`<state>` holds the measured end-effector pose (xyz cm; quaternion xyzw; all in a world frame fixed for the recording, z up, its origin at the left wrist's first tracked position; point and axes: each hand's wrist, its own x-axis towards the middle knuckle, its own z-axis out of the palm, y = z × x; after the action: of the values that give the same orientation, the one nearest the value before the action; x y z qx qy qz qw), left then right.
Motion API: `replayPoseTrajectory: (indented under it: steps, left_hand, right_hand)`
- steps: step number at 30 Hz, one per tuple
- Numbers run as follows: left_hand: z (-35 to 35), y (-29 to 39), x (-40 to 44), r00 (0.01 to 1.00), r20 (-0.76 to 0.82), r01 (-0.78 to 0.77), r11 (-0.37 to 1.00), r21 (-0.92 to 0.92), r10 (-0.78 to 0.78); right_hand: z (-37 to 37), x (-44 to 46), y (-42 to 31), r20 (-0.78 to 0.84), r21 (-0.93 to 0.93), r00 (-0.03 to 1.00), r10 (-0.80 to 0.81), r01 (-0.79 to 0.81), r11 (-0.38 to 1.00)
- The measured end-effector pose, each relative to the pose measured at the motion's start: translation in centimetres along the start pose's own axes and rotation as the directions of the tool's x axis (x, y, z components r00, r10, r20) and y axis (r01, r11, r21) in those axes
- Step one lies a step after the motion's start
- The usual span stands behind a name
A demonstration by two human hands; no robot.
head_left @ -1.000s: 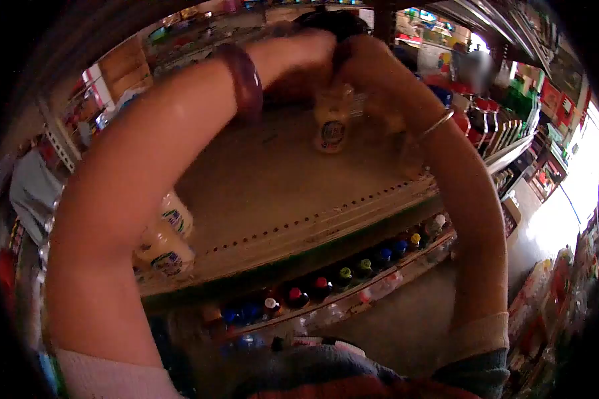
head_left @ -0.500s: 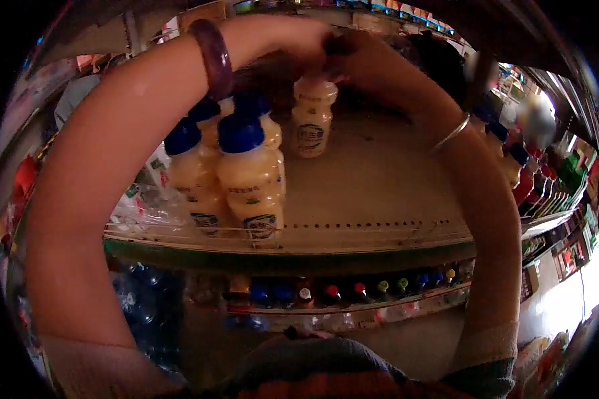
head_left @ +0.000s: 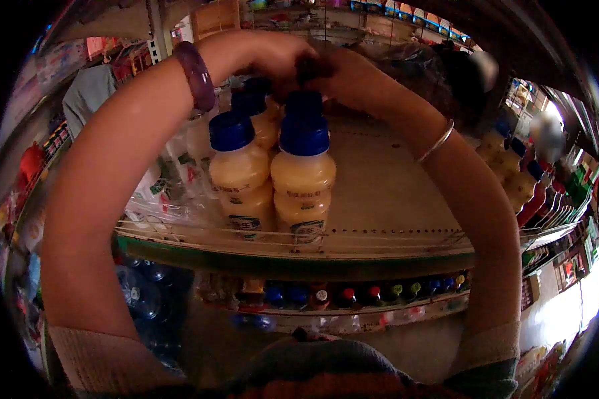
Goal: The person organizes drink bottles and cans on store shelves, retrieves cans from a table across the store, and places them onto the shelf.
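Several blue-capped bottles of pale yellow drink stand in rows on the shelf; the front right bottle point(head_left: 303, 179) and front left bottle point(head_left: 239, 173) are nearest. Behind them, my left hand point(head_left: 283, 60), below a purple bangle, reaches in to the back of the rows. Close beside it is my right hand point(head_left: 346, 76), with a silver bangle at the wrist. Both hands meet above the rear caps around something dark. The fingers are hidden in shadow, so what they hold cannot be made out.
The shelf board point(head_left: 393, 193) has a row of holes and a wire rail along its front edge. Below stand bottles with coloured caps point(head_left: 374, 292). More yellow bottles point(head_left: 512, 166) are at the right. Clear plastic wrap point(head_left: 180, 179) lies at the left, and an upright post point(head_left: 156, 30) rises behind.
The view has shifted, and the bottle group sits further right in it. The bottle that stood apart beneath my hands now appears in line behind the front right bottle.
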<state>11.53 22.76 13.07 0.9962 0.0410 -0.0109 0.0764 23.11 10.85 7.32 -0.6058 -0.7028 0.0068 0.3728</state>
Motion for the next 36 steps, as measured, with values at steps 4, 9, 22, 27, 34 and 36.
replayPoseTrajectory:
  steps: [4, 9, 22, 27, 34, 36]
  left_hand:
    - [0.1, -0.9, 0.2, 0.997, 0.061, -0.041, 0.999, 0.014, 0.04]
    - [0.2, -0.6, 0.6, 1.0, 0.006, -0.018, 0.98, 0.199, 0.018]
    - [1.2, -1.0, 0.8, 0.999, -0.046, -0.018, 0.998, -0.056, 0.015]
    - [1.6, -0.8, -0.9, 0.988, -0.134, -0.1, 0.979, -0.18, 0.077]
    - [2.3, 0.5, -8.0, 0.845, -0.532, -0.103, 0.963, -0.249, -0.047]
    - [4.0, 0.9, -11.9, 0.766, -0.641, -0.124, 0.965, -0.23, -0.054]
  right_hand:
    - [0.0, -0.7, -1.8, 0.025, -0.022, 0.986, 0.167, -0.167, 0.986]
    - [0.1, -0.2, 0.6, 0.015, -0.147, 0.999, 0.039, -0.036, 0.988]
    - [-0.1, -1.8, 1.0, -0.013, 0.024, 1.0, 0.01, -0.009, 1.0]
    - [-0.5, -2.5, 3.3, 0.045, 0.125, 0.997, 0.07, -0.075, 0.989]
    - [-0.6, -8.2, 1.7, 0.229, -0.214, 0.965, 0.127, -0.077, 0.974]
    - [-0.3, -10.4, -1.1, 0.309, -0.11, 0.91, 0.277, -0.256, 0.961]
